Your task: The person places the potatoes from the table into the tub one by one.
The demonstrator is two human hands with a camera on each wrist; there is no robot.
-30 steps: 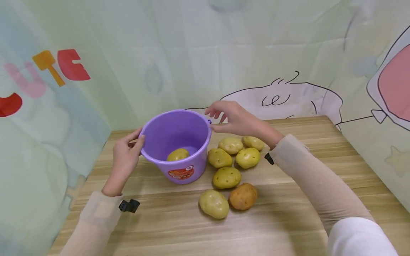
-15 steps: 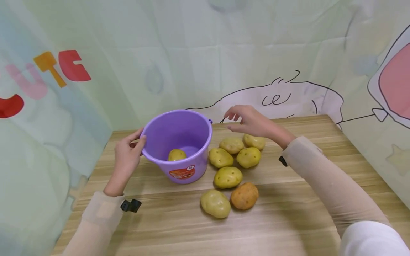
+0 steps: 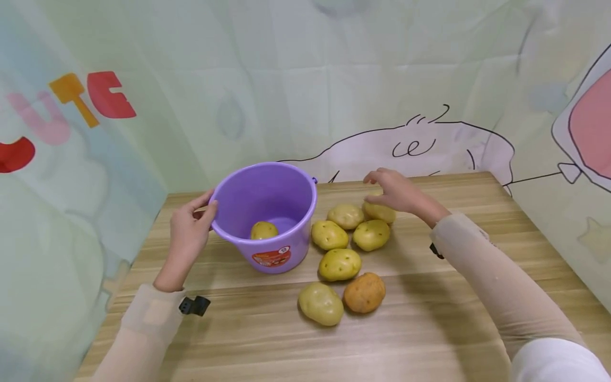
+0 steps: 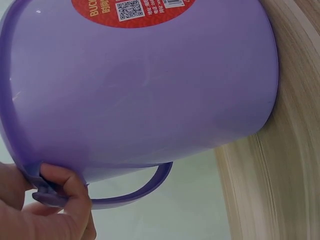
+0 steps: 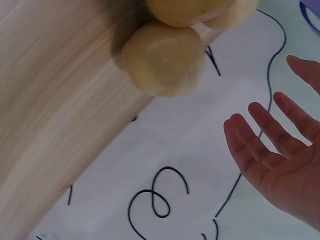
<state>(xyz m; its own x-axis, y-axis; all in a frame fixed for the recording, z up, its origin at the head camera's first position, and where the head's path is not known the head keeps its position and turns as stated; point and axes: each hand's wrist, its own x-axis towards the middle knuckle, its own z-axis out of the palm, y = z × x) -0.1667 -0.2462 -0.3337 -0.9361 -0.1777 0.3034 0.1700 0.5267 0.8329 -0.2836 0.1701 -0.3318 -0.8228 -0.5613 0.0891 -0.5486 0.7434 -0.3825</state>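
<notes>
A purple bucket [image 3: 286, 249] with a red label stands on the table, and one potato [image 3: 264, 230] lies inside it. My left hand [image 3: 188, 225] pinches the bucket's rim on its left side; in the left wrist view, the fingers [image 4: 75, 195] curl around the rim by the handle [image 4: 135, 195]. Over the rearmost potato [image 3: 380, 210] hovers my right hand [image 3: 393, 191], holding nothing. The right wrist view shows its fingers [image 5: 280, 140] spread and apart from that potato [image 5: 165, 59].
Several more yellow potatoes [image 3: 340, 265] lie right of the bucket. Nearer the front are a pale potato [image 3: 321, 304] and a browner one [image 3: 365, 293]. A printed cloth [image 3: 286, 95] hangs behind the wooden table [image 3: 238, 339].
My right hand has moved right, from beside the bucket's right rim, and down over the rearmost potato. The left hand keeps its grip on the rim.
</notes>
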